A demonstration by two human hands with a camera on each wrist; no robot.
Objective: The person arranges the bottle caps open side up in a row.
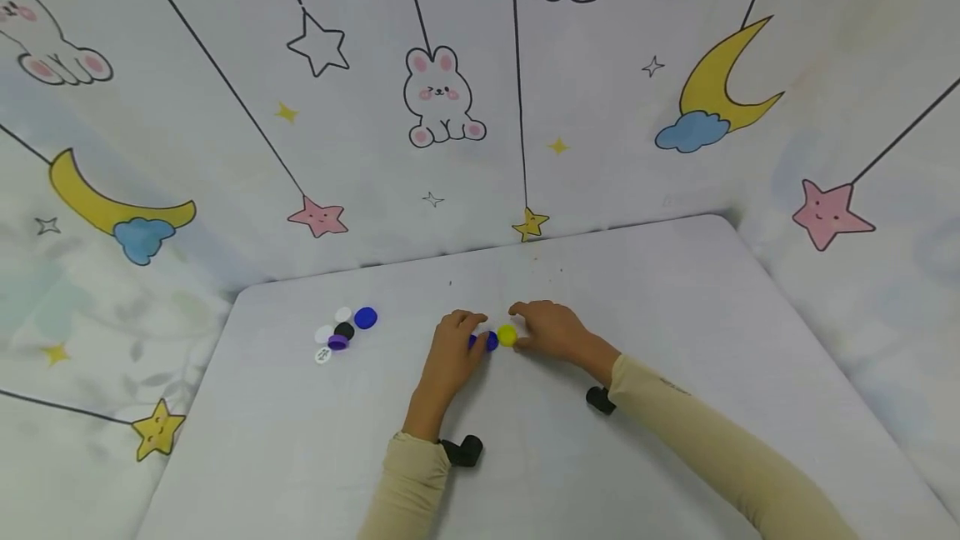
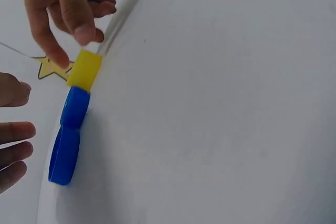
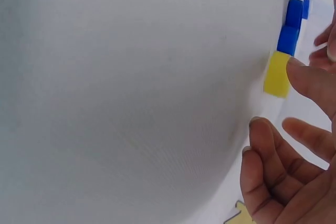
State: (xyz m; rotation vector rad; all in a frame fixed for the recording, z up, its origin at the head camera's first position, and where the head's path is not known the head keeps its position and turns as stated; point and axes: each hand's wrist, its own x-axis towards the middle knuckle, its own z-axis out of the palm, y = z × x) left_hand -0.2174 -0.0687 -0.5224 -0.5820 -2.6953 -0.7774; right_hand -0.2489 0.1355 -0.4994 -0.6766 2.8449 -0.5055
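Two blue bottle caps (image 2: 75, 107) and a yellow bottle cap (image 1: 507, 336) stand touching in a row on the white table, yellow at the right end. Beside the blue caps is my left hand (image 1: 454, 350), thumb and fingers spread apart with nothing gripped; it partly hides them in the head view. My right hand (image 1: 553, 330) is at the yellow cap's right side. Its thumb tip (image 3: 298, 65) overlaps the yellow cap's edge in the right wrist view; whether it touches cannot be told. The other right fingers are loosely bent and hold nothing.
Left on the table lies a loose group: a blue cap (image 1: 366, 317), a black cap (image 1: 344, 331), a purple cap (image 1: 338, 342) and several white caps (image 1: 322, 355), one with a dark print. A patterned cloth (image 1: 480, 182) hangs behind the table's far edge.
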